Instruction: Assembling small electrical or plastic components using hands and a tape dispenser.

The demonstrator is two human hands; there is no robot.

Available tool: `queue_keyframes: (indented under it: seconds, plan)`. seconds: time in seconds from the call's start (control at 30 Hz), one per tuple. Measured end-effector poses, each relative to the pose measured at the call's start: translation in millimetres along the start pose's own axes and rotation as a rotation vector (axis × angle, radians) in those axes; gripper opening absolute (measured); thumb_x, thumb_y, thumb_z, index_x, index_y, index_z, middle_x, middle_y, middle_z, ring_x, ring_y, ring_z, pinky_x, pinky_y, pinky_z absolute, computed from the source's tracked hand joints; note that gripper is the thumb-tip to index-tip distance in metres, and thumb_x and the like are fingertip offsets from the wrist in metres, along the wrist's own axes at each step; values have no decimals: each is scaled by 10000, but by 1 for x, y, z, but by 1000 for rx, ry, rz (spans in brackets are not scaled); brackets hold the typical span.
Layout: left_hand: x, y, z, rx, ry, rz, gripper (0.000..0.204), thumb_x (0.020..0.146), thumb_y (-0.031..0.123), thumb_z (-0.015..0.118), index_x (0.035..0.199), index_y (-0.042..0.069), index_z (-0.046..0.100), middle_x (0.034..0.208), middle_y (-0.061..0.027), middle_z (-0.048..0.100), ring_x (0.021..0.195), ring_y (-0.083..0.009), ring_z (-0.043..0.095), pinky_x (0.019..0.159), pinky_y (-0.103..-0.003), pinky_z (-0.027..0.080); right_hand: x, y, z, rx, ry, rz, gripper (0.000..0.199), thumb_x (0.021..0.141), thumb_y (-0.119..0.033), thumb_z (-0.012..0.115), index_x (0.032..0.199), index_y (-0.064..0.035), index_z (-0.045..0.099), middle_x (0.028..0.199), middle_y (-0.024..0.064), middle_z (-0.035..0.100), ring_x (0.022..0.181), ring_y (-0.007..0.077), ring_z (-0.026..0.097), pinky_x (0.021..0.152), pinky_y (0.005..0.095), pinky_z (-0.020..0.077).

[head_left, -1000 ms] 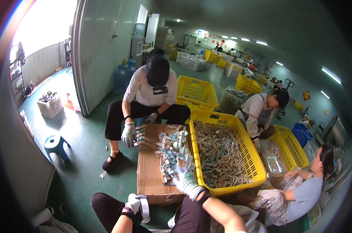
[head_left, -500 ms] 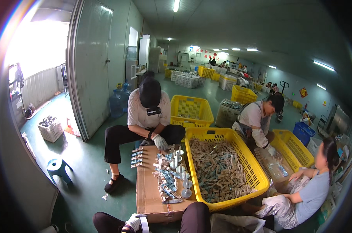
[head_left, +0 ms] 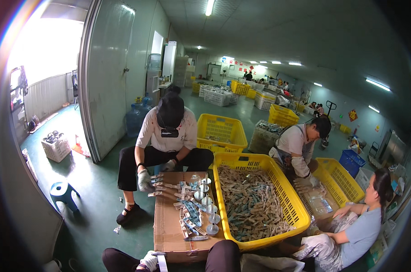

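Gripping a white strip (head_left: 162,263), looks like, with our left hand (head_left: 149,260) beside the box (head_left: 166,229); we can't tell our right hand's fingers.

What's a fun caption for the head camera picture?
Gloved left hand holds a white piece beside a cardboard box topped with clips.

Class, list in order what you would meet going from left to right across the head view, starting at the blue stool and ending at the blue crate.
Blue stool → door → wearer's gloved left hand → white strip → large yellow basket → blue crate.
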State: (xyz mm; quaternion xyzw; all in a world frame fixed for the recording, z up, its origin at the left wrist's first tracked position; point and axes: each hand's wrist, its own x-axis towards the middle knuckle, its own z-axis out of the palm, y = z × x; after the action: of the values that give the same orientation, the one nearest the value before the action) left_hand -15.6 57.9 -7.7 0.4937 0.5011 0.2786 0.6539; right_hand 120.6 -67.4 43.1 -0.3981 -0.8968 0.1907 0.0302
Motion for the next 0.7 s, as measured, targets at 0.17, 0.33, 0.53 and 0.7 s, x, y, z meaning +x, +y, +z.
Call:
queue_keyframes:
  seconds: [0.17,0.33,0.53,0.7]
  plan:
    - [7,13,15,-72,2,-90,222,946,102,492,1066,82,677,864,-63,667,722,-182,614,630,-309,519,23,52,81,-127,19,-97,307,967,-94,383,865,-109,672,716,59,620,630,210,563,593,331,456]
    - [11,-5,13,-125,18,-34,220,945,96,482,1049,81,675,821,-58,656,690,-180,611,604,-307,510,29,67,103,42,-93,6,303,970,-109,387,860,-103,669,719,60,621,627,208,559,592,332,454]
    - [13,-5,16,-130,14,-1,221,946,110,468,1022,73,673,768,-63,643,627,-186,600,569,-313,497,31,79,110,231,-228,139,300,973,-127,392,854,-96,666,723,61,623,622,206,554,591,333,450]
    - [13,-8,13,-235,32,-60,209,938,87,472,989,58,672,750,-55,638,615,-192,598,553,-308,490,24,78,115,397,-345,258,300,975,-141,397,849,-90,663,726,62,624,619,205,550,590,334,448]
